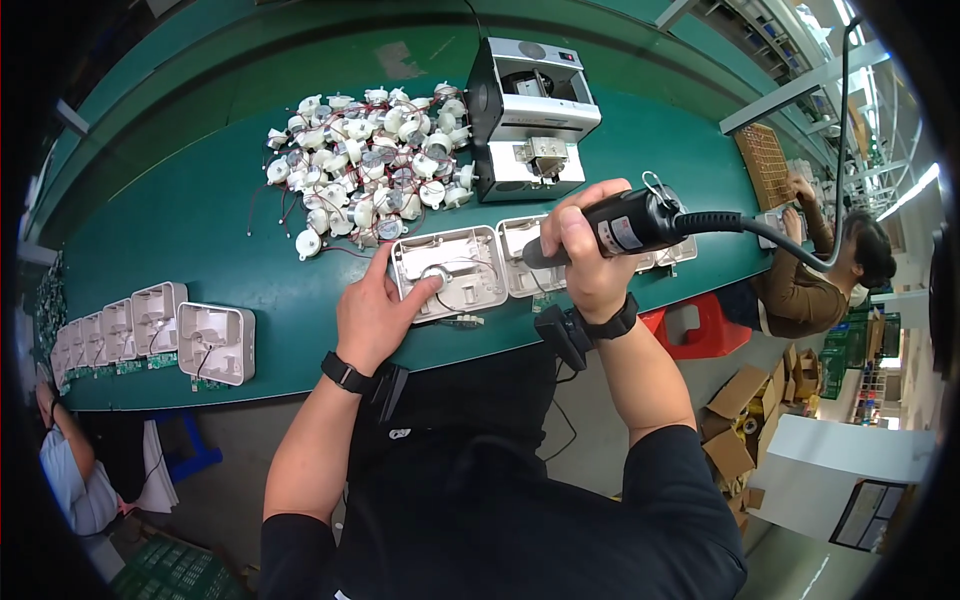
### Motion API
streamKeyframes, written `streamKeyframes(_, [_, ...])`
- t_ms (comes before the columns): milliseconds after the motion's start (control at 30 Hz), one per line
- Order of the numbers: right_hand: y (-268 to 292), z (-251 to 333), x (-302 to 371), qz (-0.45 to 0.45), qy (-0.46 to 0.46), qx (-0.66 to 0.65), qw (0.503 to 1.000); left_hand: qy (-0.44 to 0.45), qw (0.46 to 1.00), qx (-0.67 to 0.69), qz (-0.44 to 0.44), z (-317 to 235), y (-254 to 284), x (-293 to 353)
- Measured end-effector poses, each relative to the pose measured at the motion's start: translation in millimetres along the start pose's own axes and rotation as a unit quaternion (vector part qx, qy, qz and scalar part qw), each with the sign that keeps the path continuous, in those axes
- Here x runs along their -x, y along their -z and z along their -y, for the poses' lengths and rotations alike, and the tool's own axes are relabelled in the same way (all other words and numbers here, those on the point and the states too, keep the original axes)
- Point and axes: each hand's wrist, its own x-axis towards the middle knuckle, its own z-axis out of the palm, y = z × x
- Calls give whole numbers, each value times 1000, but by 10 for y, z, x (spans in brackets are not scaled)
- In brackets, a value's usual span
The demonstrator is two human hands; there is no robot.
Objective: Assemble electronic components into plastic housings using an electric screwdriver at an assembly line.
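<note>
Just in front of the silver-and-black boxy machine, on the smooth green bench: shallow off-white plastic housing, rounded corners, ribbed interior. Left hand: grip pinching its side wall, thumb inside at a round part, index finger outside. Right hand: grip wrapped firmly around a black cylindrical corded tool. Left of machine: heaped white round-bodied parts, thin red wires. Well right of machine: red plastic stool, open cardboard boxes, grey floor.

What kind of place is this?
Probably a factory assembly line: a long green workbench holds a big heap of white round parts and rows of matching open white cases, and a co-worker sits farther along.
</note>
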Motion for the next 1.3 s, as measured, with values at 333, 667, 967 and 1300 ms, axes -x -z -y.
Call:
streamKeyframes(333, [139,358,-701,-46,80,-35,995,18,999,19,-24,-129,-80,120])
streamKeyframes(667, [187,329,-535,-36,3,-17,999,0,989,149,-24,-22,-288,203])
streamKeyframes(967, [-149,380,105,62,-41,-85,994,-1,1000,12,-13,-216,-295,114])
streamKeyframes(1300, [-197,20,148,50,-76,-67,994,18,1000,13,5,-303,-350,149])
